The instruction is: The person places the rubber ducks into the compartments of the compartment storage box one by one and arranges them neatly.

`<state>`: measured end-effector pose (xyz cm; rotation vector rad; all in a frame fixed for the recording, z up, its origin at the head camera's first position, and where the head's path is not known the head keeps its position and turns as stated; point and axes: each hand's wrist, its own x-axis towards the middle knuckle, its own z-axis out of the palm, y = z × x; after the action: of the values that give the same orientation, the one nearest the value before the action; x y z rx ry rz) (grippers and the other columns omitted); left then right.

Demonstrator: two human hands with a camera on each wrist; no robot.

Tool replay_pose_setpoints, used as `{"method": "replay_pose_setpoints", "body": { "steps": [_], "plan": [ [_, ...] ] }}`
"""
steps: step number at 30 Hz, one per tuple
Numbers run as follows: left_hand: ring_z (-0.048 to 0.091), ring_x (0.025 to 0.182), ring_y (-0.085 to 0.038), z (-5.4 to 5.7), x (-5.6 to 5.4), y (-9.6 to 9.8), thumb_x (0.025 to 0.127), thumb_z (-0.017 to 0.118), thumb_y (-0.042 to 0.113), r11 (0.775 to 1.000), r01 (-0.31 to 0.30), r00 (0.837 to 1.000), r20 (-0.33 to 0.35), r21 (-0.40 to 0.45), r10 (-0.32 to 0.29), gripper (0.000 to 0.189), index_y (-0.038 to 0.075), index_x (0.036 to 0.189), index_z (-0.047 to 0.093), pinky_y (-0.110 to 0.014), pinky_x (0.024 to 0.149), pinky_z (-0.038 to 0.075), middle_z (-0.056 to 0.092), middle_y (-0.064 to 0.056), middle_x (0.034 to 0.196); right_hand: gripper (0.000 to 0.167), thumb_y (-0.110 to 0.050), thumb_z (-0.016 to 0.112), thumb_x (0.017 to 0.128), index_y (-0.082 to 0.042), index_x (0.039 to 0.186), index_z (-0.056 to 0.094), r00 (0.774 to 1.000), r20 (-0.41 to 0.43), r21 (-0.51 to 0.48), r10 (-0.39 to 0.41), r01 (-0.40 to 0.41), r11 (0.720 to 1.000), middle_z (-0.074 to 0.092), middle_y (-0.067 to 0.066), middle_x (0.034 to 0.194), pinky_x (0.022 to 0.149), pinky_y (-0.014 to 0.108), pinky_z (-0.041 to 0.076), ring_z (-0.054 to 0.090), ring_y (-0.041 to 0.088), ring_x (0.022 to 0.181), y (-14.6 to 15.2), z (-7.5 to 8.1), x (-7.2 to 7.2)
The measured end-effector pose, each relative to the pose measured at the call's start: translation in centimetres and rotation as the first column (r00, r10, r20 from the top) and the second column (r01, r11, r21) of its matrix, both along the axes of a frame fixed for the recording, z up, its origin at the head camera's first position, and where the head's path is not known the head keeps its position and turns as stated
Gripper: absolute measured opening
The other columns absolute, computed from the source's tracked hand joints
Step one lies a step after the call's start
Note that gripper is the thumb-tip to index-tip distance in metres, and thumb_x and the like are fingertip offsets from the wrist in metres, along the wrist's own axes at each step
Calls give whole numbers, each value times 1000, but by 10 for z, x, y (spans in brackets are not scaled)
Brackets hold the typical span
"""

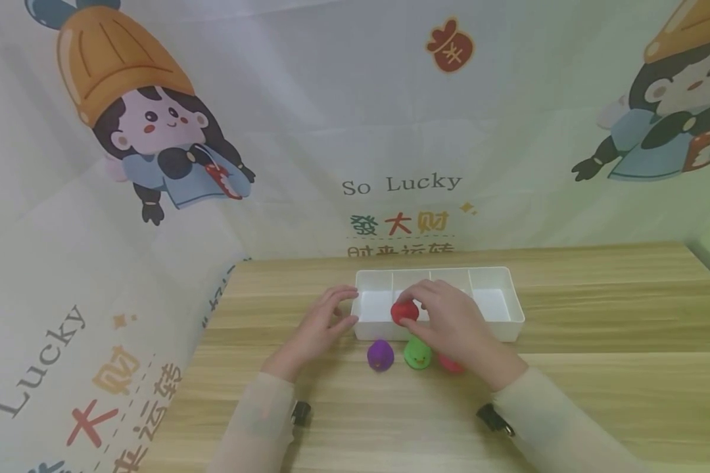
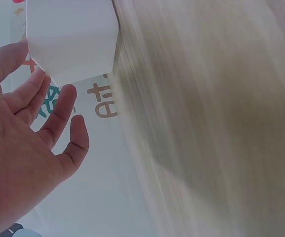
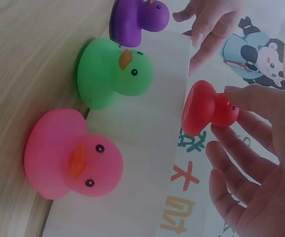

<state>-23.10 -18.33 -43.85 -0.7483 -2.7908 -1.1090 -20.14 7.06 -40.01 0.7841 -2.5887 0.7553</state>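
My right hand (image 1: 449,318) pinches a red rubber duck (image 3: 204,108) by its head between thumb and fingertips. It holds the duck above a white divided box (image 1: 438,332), over the second compartment from the left. My left hand (image 1: 325,322) is at the box's left end, fingers spread and bent a little, the tips at its wall. In front of the box, a purple duck (image 1: 380,355), a green duck (image 1: 417,353) and a pink duck (image 3: 73,155) stand in a row on the table. My right forearm partly covers the pink one in the head view.
The wood-grain table (image 1: 603,394) reaches back to a printed cloth backdrop (image 1: 307,131). Dividers split the box into several compartments. Dark wrist devices (image 1: 494,418) sit at both sleeves.
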Motion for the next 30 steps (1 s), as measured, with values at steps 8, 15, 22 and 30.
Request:
{"method": "replay_pose_setpoints", "body": {
  "steps": [8,15,22,30],
  "plan": [
    [48,94,-17,2,-1,-1,85,59,22,1000,-5,1000,10,-3,5,43,12,125,46,-32,79,42,39,6,130,26,-38,71,71,-27,93,61,999,-3,32,-43,43,999,56,-14,95,68,24,41,46,5,83,-11,0,-6],
    [49,95,-19,0,-1,-1,85,59,22,1000,1,1000,-4,-5,-1,43,11,124,46,-32,81,42,39,4,130,27,-37,71,72,-26,94,60,999,-10,50,-51,52,997,56,-13,94,71,25,41,48,7,87,-19,-4,-11],
    [48,96,-17,1,0,0,85,59,22,1000,-3,1000,-5,-8,3,43,12,124,46,-31,81,42,39,4,130,26,-35,69,74,-23,95,60,999,-17,58,-29,29,998,56,-9,96,74,30,43,49,12,91,-26,-4,-18],
    [48,95,-17,-1,-1,-1,85,59,23,1000,-3,1000,-22,-22,2,43,11,125,46,-33,80,42,39,3,131,28,-36,70,73,-24,96,60,999,-4,90,-48,48,995,54,-11,88,70,27,42,47,10,84,-35,-2,-21]
  ]
}}
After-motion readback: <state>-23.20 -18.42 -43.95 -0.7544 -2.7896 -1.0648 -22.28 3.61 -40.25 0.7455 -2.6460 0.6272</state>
